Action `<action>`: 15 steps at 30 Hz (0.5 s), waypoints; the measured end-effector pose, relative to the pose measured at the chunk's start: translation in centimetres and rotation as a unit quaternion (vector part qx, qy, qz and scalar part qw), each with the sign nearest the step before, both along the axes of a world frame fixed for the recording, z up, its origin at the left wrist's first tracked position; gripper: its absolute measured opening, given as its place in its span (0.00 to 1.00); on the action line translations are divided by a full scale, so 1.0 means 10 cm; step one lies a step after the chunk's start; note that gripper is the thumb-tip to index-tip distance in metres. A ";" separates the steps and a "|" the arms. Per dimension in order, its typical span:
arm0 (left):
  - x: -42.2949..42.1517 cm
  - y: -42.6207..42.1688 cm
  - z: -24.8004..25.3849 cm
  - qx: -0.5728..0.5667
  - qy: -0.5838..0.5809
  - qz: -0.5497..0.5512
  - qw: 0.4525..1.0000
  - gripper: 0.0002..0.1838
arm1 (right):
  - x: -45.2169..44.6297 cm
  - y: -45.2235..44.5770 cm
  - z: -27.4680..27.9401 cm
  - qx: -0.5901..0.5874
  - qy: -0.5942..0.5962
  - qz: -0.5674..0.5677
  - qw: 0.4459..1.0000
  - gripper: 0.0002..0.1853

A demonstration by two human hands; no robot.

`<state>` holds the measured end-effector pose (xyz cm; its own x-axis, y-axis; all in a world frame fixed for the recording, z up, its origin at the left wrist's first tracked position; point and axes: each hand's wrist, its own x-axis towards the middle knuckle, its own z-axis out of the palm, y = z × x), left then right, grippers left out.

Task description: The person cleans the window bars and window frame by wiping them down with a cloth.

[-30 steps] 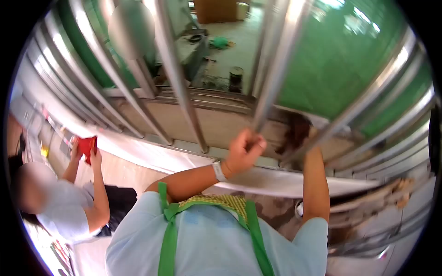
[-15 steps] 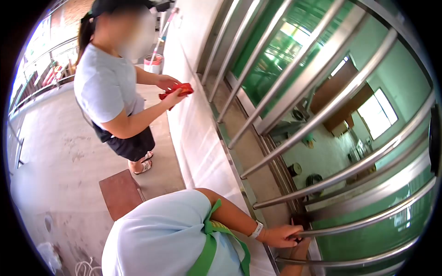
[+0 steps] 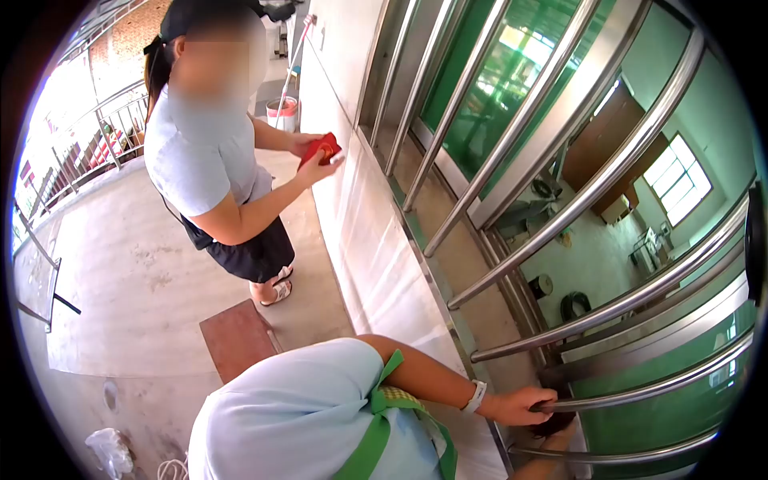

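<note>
My left hand (image 3: 522,406), with a white band on its wrist, is closed around a metal window bar (image 3: 640,396) at the lower right. Just below it, my right hand (image 3: 562,438) reaches behind the bars, near the window frame. A dark reddish-brown thing (image 3: 552,424) shows at its fingers, which are mostly hidden; I cannot make out what it is. The green-tinted glass pane (image 3: 640,428) is close beside both hands. My light blue sleeve and green apron strap (image 3: 364,448) fill the bottom.
Another person (image 3: 208,152) stands by the white-tiled wall (image 3: 360,232), both hands on a red item (image 3: 320,150). A brown board or box (image 3: 236,340) lies on the floor behind me. A bucket (image 3: 282,112) stands farther along the wall. A clear plastic bag (image 3: 110,452) lies at lower left.
My view has shifted, so most things appear farther right. My left hand's fingers are now closed more fully round the bar. The other person's red item has turned in their hands.
</note>
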<state>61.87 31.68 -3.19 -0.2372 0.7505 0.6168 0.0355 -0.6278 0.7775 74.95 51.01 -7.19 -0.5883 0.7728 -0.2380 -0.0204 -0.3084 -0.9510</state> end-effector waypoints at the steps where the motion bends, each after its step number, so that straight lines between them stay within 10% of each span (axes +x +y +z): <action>1: 0.00 0.00 -0.02 -0.004 -0.010 -0.005 1.000 0.09 | 0.04 0.01 0.03 0.002 -0.003 -0.003 1.000 0.17; 15: -0.05 -0.03 0.06 -0.004 0.032 -0.052 0.998 0.10 | -0.04 -0.05 0.20 0.014 -0.045 -0.009 0.999 0.16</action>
<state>61.42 31.35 -2.62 -0.1187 0.7738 0.6222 0.0207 -0.6246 0.7807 74.55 50.54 -5.15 -0.5509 0.7905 -0.2678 0.0604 -0.2823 -0.9574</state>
